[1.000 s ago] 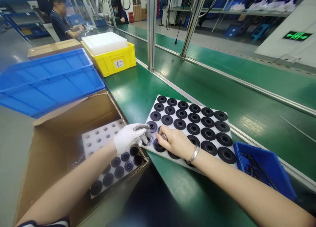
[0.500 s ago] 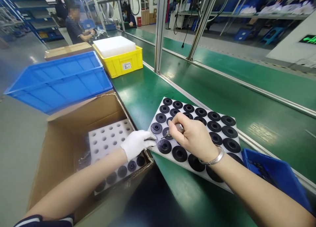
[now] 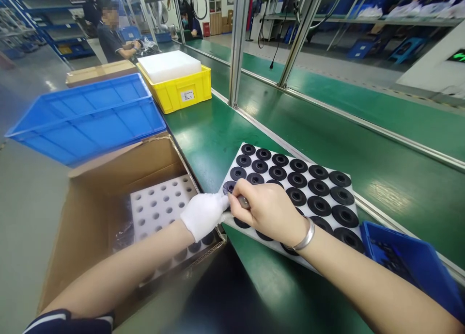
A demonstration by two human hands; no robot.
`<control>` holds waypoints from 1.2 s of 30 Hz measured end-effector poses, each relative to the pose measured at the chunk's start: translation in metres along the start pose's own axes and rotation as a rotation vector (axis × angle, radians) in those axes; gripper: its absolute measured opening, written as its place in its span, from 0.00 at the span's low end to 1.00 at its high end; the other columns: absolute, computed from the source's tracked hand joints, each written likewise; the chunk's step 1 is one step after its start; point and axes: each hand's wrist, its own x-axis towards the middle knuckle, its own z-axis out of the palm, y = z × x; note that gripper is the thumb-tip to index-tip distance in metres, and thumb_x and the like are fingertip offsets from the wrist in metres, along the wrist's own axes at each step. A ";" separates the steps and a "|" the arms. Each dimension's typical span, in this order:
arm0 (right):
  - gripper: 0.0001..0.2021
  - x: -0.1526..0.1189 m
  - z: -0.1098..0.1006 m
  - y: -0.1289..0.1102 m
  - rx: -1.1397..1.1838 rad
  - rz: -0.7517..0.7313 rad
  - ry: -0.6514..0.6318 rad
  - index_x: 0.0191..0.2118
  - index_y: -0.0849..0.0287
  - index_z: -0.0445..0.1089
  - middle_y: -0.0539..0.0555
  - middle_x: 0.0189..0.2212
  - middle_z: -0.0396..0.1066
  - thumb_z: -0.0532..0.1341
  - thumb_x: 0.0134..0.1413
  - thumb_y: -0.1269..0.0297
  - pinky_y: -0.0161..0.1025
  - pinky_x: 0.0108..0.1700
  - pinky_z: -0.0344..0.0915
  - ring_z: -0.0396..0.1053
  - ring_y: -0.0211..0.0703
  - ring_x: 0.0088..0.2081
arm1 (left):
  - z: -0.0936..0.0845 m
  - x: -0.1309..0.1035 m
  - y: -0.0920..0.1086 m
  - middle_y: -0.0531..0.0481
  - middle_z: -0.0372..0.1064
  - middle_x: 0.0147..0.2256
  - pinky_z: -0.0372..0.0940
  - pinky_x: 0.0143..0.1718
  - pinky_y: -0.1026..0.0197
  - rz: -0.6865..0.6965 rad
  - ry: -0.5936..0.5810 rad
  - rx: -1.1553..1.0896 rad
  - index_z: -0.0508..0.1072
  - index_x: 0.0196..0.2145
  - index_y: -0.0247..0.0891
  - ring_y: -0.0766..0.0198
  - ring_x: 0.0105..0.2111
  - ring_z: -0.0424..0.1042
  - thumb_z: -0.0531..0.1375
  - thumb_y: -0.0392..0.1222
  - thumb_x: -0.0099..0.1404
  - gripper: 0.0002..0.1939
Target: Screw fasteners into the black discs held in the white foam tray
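Note:
My right hand [image 3: 271, 208] is bare, with a metal bangle at the wrist, and is closed around the rounded brownish handle [image 3: 244, 202] of a small hand tool. The tool's tip is hidden behind my fingers. My left hand [image 3: 204, 213], in a white glove, meets it at the left edge of a white foam tray [image 3: 228, 218]. Its fingers are pressed together there, and what they pinch is hidden. Rows of black round discs with hollow hubs, such as one disc [image 3: 238, 173], sit in the tray. My right hand and forearm cover several of them.
Left of the green bench [image 3: 203, 145], an open cardboard box [image 3: 90, 227] holds another foam tray [image 3: 154, 203] with holes. Behind it stand a blue crate [image 3: 90, 125] and a yellow crate [image 3: 189, 96]. A small blue bin [image 3: 428, 266] is at right. A co-worker [image 3: 112, 36] works farther back.
My right hand has moved left with the tool and come down toward the tray's left edge, meeting my left hand. The thin metal shaft seen before is now hidden.

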 end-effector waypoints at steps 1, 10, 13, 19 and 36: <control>0.09 0.003 0.002 0.000 -0.038 -0.026 -0.033 0.30 0.60 0.62 0.44 0.14 0.58 0.51 0.61 0.64 0.35 0.22 0.43 0.56 0.34 0.17 | 0.000 0.003 -0.001 0.42 0.69 0.31 0.63 0.36 0.56 -0.013 0.006 0.043 0.71 0.33 0.34 0.54 0.33 0.70 0.50 0.53 0.67 0.20; 0.10 0.017 0.037 0.012 -0.111 0.026 -0.152 0.33 0.60 0.64 0.47 0.17 0.66 0.52 0.62 0.61 0.35 0.22 0.42 0.62 0.36 0.19 | -0.019 0.004 -0.027 0.50 0.68 0.29 0.61 0.32 0.62 0.012 -0.157 -0.161 0.68 0.31 0.37 0.62 0.28 0.67 0.50 0.41 0.62 0.09; 0.11 0.016 0.045 0.013 -0.141 0.026 -0.166 0.34 0.60 0.64 0.48 0.17 0.67 0.51 0.62 0.60 0.35 0.22 0.41 0.63 0.37 0.19 | -0.019 -0.001 -0.034 0.50 0.66 0.27 0.59 0.30 0.62 0.016 -0.165 -0.206 0.65 0.27 0.36 0.63 0.27 0.65 0.48 0.37 0.60 0.08; 0.11 0.017 0.059 0.011 -0.162 0.027 -0.221 0.32 0.60 0.62 0.49 0.18 0.68 0.50 0.63 0.60 0.35 0.22 0.40 0.64 0.37 0.20 | -0.021 0.002 -0.040 0.53 0.62 0.22 0.59 0.26 0.64 -0.084 -0.169 -0.419 0.65 0.26 0.36 0.66 0.23 0.62 0.48 0.38 0.60 0.09; 0.06 0.005 0.064 0.005 0.058 0.098 -0.307 0.36 0.59 0.62 0.48 0.20 0.67 0.53 0.61 0.63 0.34 0.25 0.47 0.64 0.38 0.22 | -0.036 0.008 -0.042 0.46 0.73 0.39 0.64 0.48 0.58 -0.262 -0.048 -0.566 0.71 0.49 0.33 0.60 0.43 0.70 0.48 0.33 0.58 0.23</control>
